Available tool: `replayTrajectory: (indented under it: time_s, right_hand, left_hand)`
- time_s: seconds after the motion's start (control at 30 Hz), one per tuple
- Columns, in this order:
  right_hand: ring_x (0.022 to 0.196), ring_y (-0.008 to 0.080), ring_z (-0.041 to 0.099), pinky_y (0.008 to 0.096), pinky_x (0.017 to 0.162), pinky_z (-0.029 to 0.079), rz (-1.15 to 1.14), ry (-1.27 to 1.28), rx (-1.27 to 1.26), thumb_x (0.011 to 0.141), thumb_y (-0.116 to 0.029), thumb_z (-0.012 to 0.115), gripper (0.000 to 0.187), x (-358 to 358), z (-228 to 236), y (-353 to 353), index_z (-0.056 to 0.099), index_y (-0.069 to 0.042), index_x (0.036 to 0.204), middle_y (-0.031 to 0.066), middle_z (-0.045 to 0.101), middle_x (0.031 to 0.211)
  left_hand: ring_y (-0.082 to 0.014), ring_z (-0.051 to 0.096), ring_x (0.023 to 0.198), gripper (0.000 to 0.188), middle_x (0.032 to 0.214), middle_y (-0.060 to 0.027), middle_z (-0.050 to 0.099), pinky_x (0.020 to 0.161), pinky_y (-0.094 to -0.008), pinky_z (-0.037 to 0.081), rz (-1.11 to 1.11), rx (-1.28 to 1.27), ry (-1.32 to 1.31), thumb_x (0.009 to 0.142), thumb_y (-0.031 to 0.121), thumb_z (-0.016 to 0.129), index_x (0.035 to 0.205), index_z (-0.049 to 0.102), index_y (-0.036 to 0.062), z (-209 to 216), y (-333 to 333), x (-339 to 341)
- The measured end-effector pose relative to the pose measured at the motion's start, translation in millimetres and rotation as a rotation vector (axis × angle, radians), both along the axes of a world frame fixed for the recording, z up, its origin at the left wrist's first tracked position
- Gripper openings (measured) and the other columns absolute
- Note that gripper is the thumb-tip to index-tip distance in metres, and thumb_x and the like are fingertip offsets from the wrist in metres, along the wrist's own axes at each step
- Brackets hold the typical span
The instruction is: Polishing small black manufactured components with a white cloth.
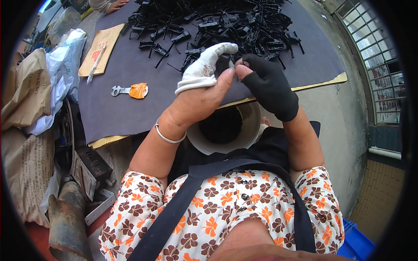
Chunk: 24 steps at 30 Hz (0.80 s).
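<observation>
Above the near edge of the table, my two hands meet close together. My left hand (201, 80), in a white glove that leaves the thumb bare, is curled around a small black part (223, 64); most of it is hidden by the fingers. My right hand (272, 87) wears a black fingerless glove. Its thumb and fingertips are pinched together right beside the left thumb, and whatever lies between them is too small to make out. Beyond both hands spreads a heap of black plastic parts (209, 27) with thin protruding stems.
Below my hands stands a pale bucket (252, 124) with dark contents. On the dark tabletop (143, 117) lie a flat metal wrench (119, 91) wrapped in orange and a brown paper sheet (89, 56) with a pen (96, 65). Sacks (28, 91) crowd the left. Another person's hand (116, 5) rests at the far edge.
</observation>
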State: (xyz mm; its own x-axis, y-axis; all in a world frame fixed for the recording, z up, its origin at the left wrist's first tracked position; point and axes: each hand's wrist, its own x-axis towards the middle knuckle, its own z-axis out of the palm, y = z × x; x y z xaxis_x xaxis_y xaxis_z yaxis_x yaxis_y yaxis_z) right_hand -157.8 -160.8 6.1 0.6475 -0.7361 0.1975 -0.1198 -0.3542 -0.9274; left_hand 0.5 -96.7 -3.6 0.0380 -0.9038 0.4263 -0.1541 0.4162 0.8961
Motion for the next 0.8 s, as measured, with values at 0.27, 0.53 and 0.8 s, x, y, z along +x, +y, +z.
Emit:
replayTrajectory:
  time_s: [0.27,0.53,0.8]
  right_hand:
    - [0.070,0.0102,0.060,0.0241,0.065,0.047,-0.002,0.028,-0.182,0.078,-0.009,0.067,0.016,-12.6,-4.9,-11.4,0.064,0.001,0.090,0.0083,0.065,0.076]
    - [0.064,0.0076,0.055,0.0228,0.061,0.045,0.008,0.002,0.008,0.077,-0.011,0.069,0.016,-9.7,-3.2,-5.7,0.064,0.000,0.088,0.0046,0.063,0.073]
    - [0.063,0.0098,0.050,0.0274,0.060,0.042,0.092,0.188,0.009,0.089,-0.021,0.053,0.024,-6.4,0.8,-1.4,0.062,0.001,0.089,0.0035,0.059,0.069]
  left_hand:
    - [-0.0091,0.051,0.072,0.038,0.092,-0.0046,0.059,0.066,-0.0235,0.046,-0.047,0.328,0.189,0.090,0.009,0.047,0.126,0.041,-0.0021,12.5,3.3,7.9]
    - [-0.0029,0.042,0.067,0.028,0.086,-0.0003,0.052,0.057,-0.0172,0.037,-0.101,0.159,-0.059,0.086,0.004,0.044,0.114,0.048,0.0006,-1.0,3.6,-3.7]
    - [-0.0050,0.044,0.068,0.025,0.084,-0.0015,0.052,0.061,-0.0192,0.039,-0.033,0.239,-0.108,0.083,0.001,0.045,0.108,0.049,0.0005,-1.2,6.1,-3.6]
